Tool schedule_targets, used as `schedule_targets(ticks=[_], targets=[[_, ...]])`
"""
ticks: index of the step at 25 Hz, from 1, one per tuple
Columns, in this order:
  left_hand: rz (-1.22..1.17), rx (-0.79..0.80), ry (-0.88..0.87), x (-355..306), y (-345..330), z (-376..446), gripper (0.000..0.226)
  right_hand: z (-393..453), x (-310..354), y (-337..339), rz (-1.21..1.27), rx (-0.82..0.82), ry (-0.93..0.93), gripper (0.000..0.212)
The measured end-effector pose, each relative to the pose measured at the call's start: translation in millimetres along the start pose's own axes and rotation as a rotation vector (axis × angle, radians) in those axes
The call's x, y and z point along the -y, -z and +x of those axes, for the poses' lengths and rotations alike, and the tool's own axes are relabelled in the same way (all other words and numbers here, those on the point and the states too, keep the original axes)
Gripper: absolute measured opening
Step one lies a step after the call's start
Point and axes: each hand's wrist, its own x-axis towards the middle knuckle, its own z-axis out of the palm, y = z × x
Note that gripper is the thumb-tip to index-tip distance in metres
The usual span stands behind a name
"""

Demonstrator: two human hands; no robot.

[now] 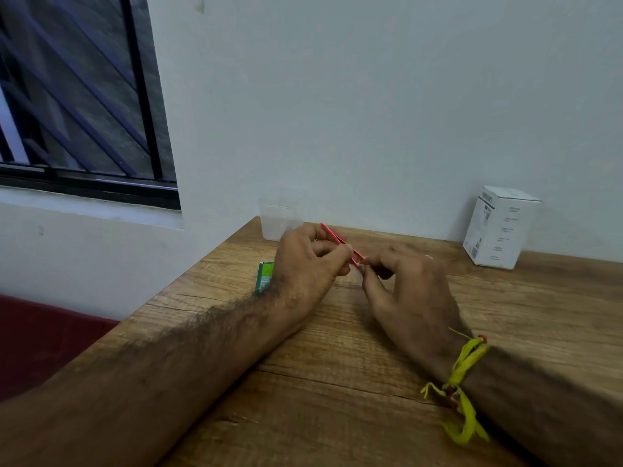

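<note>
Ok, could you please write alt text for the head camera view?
The left hand and right hand pinch a thin red strip between them above a brown wooden table. A clear plastic cup and a white cardboard box stand farther back.

Both forearms are bare and covered in dark hair; the left forearm (188,348) wears nothing; behind the right grip (404,291) a yellow thread band (463,382) circles the wrist, knotted, with frayed loose ends and small red bits at the knots.
</note>
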Motion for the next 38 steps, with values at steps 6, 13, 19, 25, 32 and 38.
schedule_targets(ticks=[6,13,19,25,32,38], targets=[[0.013,0.0,0.032,2,-4,-4,0.012,2,-1,-6,0.093,-0.007,-0.133,0.012],[-0.005,-0.033,0.109,-1,-5,-2,0.025,4,-1,-8,0.111,0.0,-0.19,0.009],[0.026,-0.016,0.126,-2,-9,-8,0.02,3,0,-10,0.145,-0.013,-0.244,0.009],[0.125,-0.021,0.078,-2,-16,-12,0.016,5,2,-13,0.219,-0.07,-0.351,0.013],[0.203,-0.005,0.047,-1,-16,-11,0.016,5,1,-14,0.213,-0.069,-0.365,0.014],[0.198,-0.03,0.041,-1,-14,-9,0.021,5,1,-9,0.16,-0.04,-0.259,0.012]])
